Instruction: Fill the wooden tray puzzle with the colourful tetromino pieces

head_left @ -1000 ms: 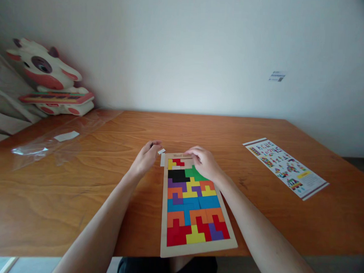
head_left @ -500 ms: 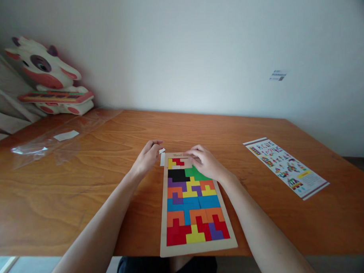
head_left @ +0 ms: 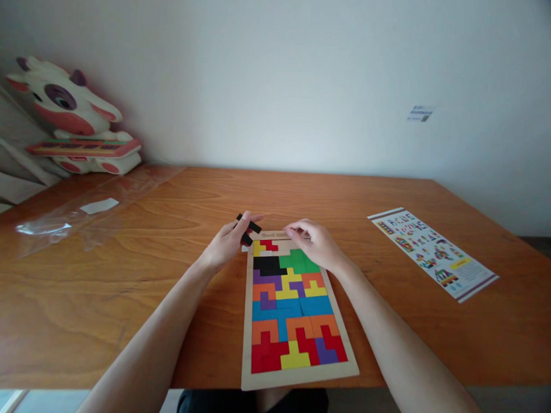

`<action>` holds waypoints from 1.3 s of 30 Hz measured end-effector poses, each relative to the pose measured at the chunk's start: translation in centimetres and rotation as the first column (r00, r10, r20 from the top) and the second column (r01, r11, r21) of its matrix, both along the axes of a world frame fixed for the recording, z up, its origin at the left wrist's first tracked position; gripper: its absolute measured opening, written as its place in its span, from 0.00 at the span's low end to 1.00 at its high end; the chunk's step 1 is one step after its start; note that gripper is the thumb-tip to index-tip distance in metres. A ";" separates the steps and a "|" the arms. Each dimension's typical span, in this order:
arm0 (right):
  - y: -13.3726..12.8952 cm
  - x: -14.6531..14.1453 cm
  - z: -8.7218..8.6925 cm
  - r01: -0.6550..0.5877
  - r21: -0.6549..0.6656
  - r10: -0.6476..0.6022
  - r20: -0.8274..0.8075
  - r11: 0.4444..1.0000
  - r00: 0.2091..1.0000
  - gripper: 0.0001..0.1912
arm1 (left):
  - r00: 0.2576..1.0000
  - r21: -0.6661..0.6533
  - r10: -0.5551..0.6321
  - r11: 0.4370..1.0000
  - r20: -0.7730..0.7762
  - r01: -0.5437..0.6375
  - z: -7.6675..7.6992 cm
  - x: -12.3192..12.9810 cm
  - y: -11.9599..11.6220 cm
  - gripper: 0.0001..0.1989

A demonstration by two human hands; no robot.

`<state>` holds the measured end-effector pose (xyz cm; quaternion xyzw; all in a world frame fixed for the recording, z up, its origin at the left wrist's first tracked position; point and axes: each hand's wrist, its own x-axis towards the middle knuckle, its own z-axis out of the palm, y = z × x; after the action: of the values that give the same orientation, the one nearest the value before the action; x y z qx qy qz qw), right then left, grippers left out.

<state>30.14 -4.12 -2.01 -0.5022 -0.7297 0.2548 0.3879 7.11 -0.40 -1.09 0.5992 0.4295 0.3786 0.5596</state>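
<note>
Between the thumb and fingers of my left hand (head_left: 224,245) is a black puzzle piece (head_left: 251,225) with blocky arms, raised off the table by the board's upper left corner. A wooden puzzle board (head_left: 247,326) lies in front of me, mostly filled with coloured blocky pieces, with bare wood around the top. My right hand (head_left: 316,243) is over the board's upper right, its thumb and fingertips together near the top rim; whether they pinch anything is hidden. A small white bit (head_left: 244,249) shows beside the board, just under the black piece.
To the right lies a printed pattern sheet (head_left: 431,254). Clear plastic wrapping (head_left: 62,226) with a white paper (head_left: 99,206) is on the left. A cow-shaped toy keyboard (head_left: 85,147) stands at the back left, against the wall. The table's front edge is close to the board.
A black piece now shows in my left hand, where a small white shape showed before; that hand has turned. My right fingertips have shifted slightly right at the top rim.
</note>
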 end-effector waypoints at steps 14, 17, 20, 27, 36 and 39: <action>-0.2 -2.6 -0.8 -0.179 -0.290 0.051 -0.399 0.940 0.916 0.13 | 0.970 0.176 -0.155 0.966 -0.186 0.188 0.3 1.4 -1.1 0.26; -0.1 -1.7 -0.4 -0.186 -0.288 0.069 -0.372 0.939 0.926 0.13 | 0.970 0.186 -0.156 0.964 -0.184 0.190 0.3 1.1 -1.0 0.26; -0.1 -0.1 0.4 -0.178 -0.293 0.100 -0.264 0.939 0.959 0.15 | 0.986 0.147 -0.103 0.982 -0.128 0.121 0.1 0.8 -0.5 0.26; -0.3 1.6 0.9 -0.138 -0.252 0.160 0.072 0.958 0.984 0.11 | 0.996 -0.041 0.077 0.996 0.050 -0.075 -0.8 0.5 0.3 0.23; 0.1 1.9 0.3 -0.117 -0.274 0.111 -0.036 0.955 0.993 0.11 | 0.997 -0.084 -0.010 0.996 0.071 0.016 -1.4 0.2 0.5 0.20; 0.5 2.6 -0.1 -0.053 -0.318 0.017 -0.114 0.947 0.993 0.11 | 0.999 -0.077 -0.045 0.996 0.008 0.046 -1.3 0.2 0.4 0.19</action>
<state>32.69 -3.63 -2.07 -0.5305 -0.6650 0.4041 0.3362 7.33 0.03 -2.44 0.5855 0.4282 0.3507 0.5923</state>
